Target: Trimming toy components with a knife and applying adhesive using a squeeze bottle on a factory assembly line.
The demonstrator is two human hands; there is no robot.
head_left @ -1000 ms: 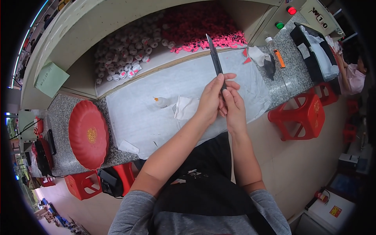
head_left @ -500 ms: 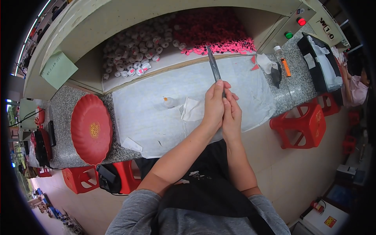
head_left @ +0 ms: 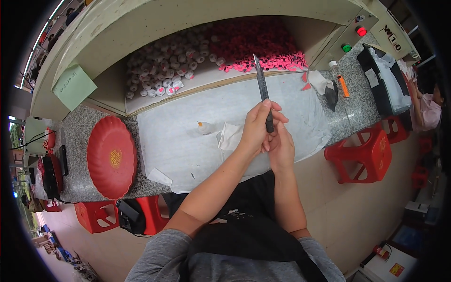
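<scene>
A dark snap-off utility knife (head_left: 263,87) points away from me, its blade tip raised towards the cabinet. My left hand (head_left: 257,124) is closed round the knife's handle, the thumb on top and fingertips showing on the right side. Close against it, my right hand (head_left: 282,150) is turned partly palm up with curled fingers; what lies in them, if anything, is hidden. Both hands are above a white sheet (head_left: 188,150) on the bench. Left of them, a small clear bottle with an orange tip (head_left: 204,127) and a folded white cloth (head_left: 229,136) rest on the sheet.
An open cabinet ahead holds white round pieces (head_left: 164,66) and bright pink pieces (head_left: 268,61). A red scalloped tray (head_left: 112,157) lies at the left. An orange marker-like tube (head_left: 344,87), a black box (head_left: 383,75) and a red stool (head_left: 361,155) are to the right.
The knife's rear end now shows, uncovered above the right hand. My right hand has dropped slightly nearer to me and turned, while my left hand keeps hold of the knife.
</scene>
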